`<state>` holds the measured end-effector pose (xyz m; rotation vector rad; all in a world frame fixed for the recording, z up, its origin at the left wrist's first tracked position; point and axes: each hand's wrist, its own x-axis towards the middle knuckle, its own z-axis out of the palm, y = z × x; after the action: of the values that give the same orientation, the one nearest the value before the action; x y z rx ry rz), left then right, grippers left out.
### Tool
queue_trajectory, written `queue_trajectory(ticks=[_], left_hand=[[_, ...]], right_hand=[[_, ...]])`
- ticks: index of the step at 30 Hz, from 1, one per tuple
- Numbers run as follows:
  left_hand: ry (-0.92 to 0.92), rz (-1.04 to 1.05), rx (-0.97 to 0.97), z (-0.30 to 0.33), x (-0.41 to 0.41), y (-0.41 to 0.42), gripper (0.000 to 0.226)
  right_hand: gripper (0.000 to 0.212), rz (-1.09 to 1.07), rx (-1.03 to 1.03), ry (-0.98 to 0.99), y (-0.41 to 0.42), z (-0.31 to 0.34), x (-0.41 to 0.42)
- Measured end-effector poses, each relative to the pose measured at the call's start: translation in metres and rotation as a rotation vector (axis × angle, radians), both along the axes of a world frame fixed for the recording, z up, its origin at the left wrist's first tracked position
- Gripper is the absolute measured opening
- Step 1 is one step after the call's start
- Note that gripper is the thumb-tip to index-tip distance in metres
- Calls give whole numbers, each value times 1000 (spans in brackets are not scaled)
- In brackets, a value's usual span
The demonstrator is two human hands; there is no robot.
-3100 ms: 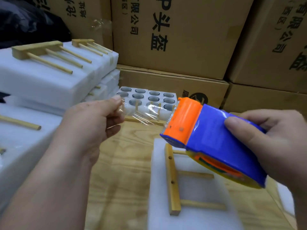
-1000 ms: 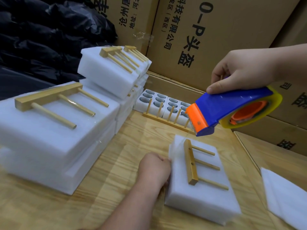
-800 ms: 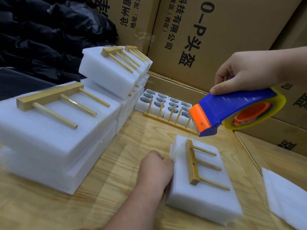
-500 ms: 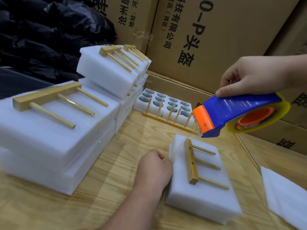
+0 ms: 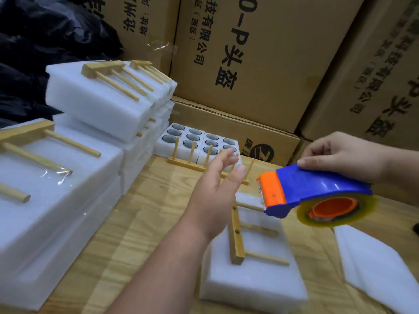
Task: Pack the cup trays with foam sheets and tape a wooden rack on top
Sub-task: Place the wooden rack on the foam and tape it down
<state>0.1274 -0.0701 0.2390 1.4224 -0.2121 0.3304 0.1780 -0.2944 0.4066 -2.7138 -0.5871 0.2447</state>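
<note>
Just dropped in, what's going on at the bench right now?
A person is taping wooden racks onto foam packs. The right hand grips the tape dispenser above the foam pack, which has a rack lying on top. The left hand is open in the air, reaching toward the dispenser's orange end. Finished packs are stacked to the left, and uncovered cup trays sit at the back.
</note>
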Motion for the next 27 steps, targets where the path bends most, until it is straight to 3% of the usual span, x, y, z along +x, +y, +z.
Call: queue_trajectory(ticks=[3, 7, 12, 19, 23, 27], left_hand=[[73, -114, 84, -6, 5, -8, 83], [134, -260, 389, -13, 3, -14, 107], [88, -210, 683, -9, 1, -19, 125], [57, -123, 1022, -7, -2, -44, 116], [63, -118, 1212, -8, -2, -47, 124], [0, -119, 1288, -7, -3, -52, 110]], right_hand=[[38, -25, 50, 50, -16, -19, 3], [38, -24, 162, 70, -33, -33, 2], [32, -6, 207, 88, -39, -47, 4], [28, 4, 224, 134, -45, -64, 9], [28, 18, 232, 133, -51, -74, 8], [33, 20, 270, 92, -64, -77, 3]])
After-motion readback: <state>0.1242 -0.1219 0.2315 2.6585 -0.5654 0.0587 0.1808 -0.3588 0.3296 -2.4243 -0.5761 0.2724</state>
